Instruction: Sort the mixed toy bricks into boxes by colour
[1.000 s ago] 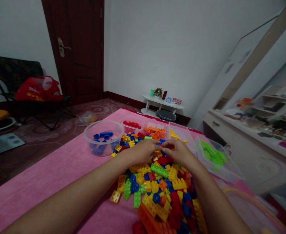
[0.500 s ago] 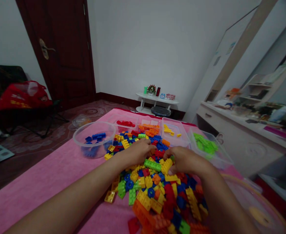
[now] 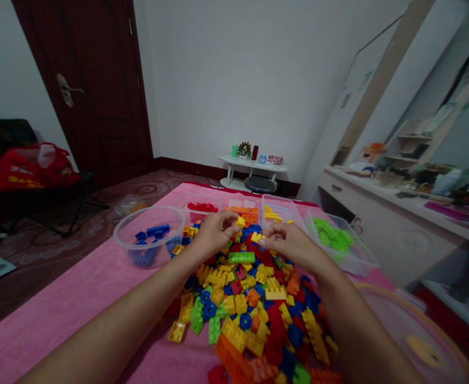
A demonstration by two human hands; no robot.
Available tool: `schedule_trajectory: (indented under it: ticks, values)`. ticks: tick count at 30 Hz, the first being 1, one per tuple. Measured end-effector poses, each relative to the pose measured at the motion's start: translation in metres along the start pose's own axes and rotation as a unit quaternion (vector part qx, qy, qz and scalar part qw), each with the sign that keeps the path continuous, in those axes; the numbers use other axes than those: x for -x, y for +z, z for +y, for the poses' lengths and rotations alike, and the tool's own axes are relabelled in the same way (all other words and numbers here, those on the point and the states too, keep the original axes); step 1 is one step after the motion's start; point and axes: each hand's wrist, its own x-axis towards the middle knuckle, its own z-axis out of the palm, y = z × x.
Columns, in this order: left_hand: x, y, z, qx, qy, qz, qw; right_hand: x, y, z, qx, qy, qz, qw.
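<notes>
My left hand (image 3: 217,232) pinches a yellow toy brick (image 3: 240,222) above the far part of a heap of mixed bricks (image 3: 240,304). Facing it, my right hand (image 3: 284,239) grips another yellow brick (image 3: 257,238) between thumb and fingers. A narrow gap separates the two held bricks. Below them a long green brick (image 3: 241,257) lies on the heap, which mixes yellow, blue, red, green and orange pieces.
A round clear tub (image 3: 149,241) with blue bricks stands left of the heap. Behind it are clear boxes with red bricks (image 3: 202,207), orange bricks (image 3: 244,215) and yellow bricks (image 3: 272,214). Green bricks (image 3: 332,234) fill a box at the right. A pink cloth (image 3: 98,290) covers the table.
Both hands have risen out of the heap, each now with a yellow brick in its fingers. The long green brick lies flatter and slightly left in view. The camera view has shifted slightly.
</notes>
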Motion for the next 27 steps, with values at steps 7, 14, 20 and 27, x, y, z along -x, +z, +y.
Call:
schedule_trajectory:
  ticks: [7,14,20,27]
  values:
    - [0.007,-0.002,0.028,0.404,-0.131,-0.068,0.903,-0.002,0.025,-0.009,-0.216,0.026,0.035,0.976]
    - [0.009,-0.001,0.026,0.316,-0.164,-0.042,0.934,-0.002,0.037,-0.006,-0.203,0.001,-0.011,0.979]
    - [0.005,0.005,0.019,0.146,-0.070,0.014,0.987,-0.009,0.012,0.005,-0.153,0.082,0.039,0.984]
    - [0.053,0.013,0.089,0.006,0.150,-0.138,0.979,-0.059,-0.038,0.040,-0.066,0.166,0.177,0.968]
